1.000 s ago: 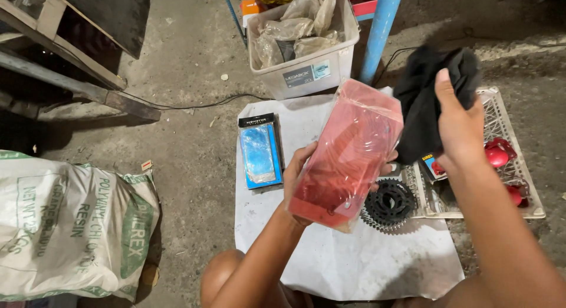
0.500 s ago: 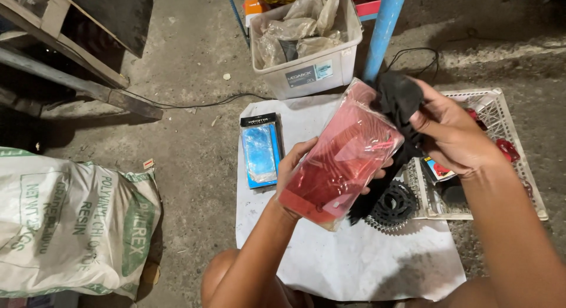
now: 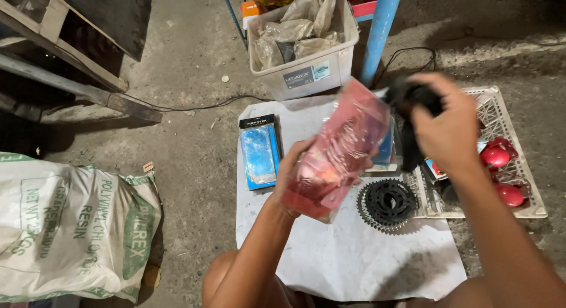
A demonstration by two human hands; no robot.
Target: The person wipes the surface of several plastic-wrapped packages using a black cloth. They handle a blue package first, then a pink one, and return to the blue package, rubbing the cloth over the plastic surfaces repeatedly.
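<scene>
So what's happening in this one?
A person crouched over a white sheet on a concrete floor holds a red part in clear plastic wrap in the left hand. The right hand grips a black cloth beside its top end. A black sprocket cluster and a blue packet lie on the sheet.

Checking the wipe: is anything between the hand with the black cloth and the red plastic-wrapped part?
Nothing visible. The right hand with the black cloth is beside the red wrapped part's upper end, which the left hand holds.
</scene>
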